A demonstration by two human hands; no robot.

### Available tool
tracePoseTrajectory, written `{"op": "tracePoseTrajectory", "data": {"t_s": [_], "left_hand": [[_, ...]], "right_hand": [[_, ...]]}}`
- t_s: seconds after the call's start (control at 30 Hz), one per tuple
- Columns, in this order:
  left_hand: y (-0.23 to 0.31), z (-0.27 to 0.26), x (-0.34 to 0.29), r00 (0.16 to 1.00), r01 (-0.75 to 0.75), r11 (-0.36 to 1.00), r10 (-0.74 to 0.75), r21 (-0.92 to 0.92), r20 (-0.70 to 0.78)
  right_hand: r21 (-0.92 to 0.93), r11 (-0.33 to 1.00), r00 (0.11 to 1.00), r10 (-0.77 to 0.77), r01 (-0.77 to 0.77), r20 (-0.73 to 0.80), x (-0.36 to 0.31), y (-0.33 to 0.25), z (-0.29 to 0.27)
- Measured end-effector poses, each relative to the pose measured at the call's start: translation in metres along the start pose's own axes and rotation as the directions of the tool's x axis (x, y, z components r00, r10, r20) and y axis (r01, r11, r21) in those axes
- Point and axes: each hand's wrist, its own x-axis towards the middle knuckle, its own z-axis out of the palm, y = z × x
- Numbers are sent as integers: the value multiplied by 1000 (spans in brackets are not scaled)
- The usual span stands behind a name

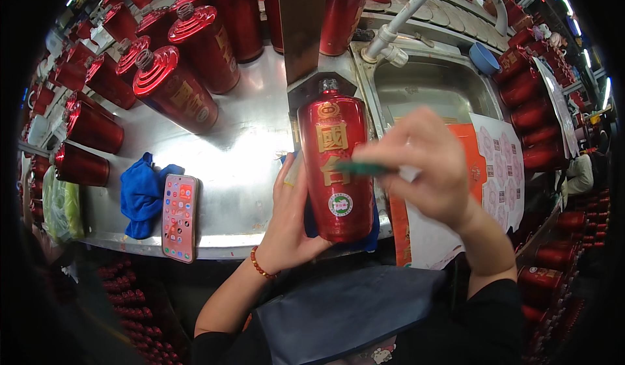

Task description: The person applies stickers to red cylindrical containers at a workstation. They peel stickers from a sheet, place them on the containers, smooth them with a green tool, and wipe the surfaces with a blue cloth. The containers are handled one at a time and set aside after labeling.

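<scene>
A glossy red bottle (pixel 336 209) with gold lettering, a round white-and-green label and a clear neck leans toward me at the metal counter's front edge. My left hand (pixel 286 225) grips it from the left side and below; a pale wrap shows on one finger. In front of the bottle's right side, my right hand (pixel 423 163) is closed around a slim dark green tool (pixel 364 168). Its tip reaches the gold lettering. Motion blurs this hand, and the tool's exact kind cannot be made out. Blue cloth (pixel 370 238) shows behind the bottle's lower end.
Several red bottles (pixel 176 92) crowd the counter (pixel 254 105) at the left and back. A blue cloth (pixel 140 199) and a lit phone (pixel 180 218) lie at the left front. Right stand a sink (pixel 423 79), its curved tap (pixel 384 36), a blue bowl (pixel 484 59) and printed sheets (pixel 498 163).
</scene>
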Motion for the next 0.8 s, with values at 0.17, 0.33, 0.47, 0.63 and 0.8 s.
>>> {"op": "tracePoseTrajectory", "data": {"t_s": [0.17, 0.33, 0.47, 0.63, 0.8], "left_hand": [[5, -12, -14, 997, 80, 996, -80, -41, 6], [-14, -99, -51, 911, 216, 956, -123, 198, -394], [-79, -178, -112, 784, 508, 708, -144, 491, -603], [-125, -203, -134, 888, 410, 594, -85, 693, -452], [-153, -212, -131, 895, 353, 698, -56, 623, -443]], "right_hand": [[85, 996, 996, -30, 22, 84, -13, -8, 3], [14, 945, 928, 323, -327, -184, 3, 60, -13], [-271, 922, 959, -282, 276, 19, -38, -12, 19], [209, 976, 972, -97, 52, 213, -7, -19, 14], [-79, 959, 954, -259, 273, 153, -18, -27, 25]]}}
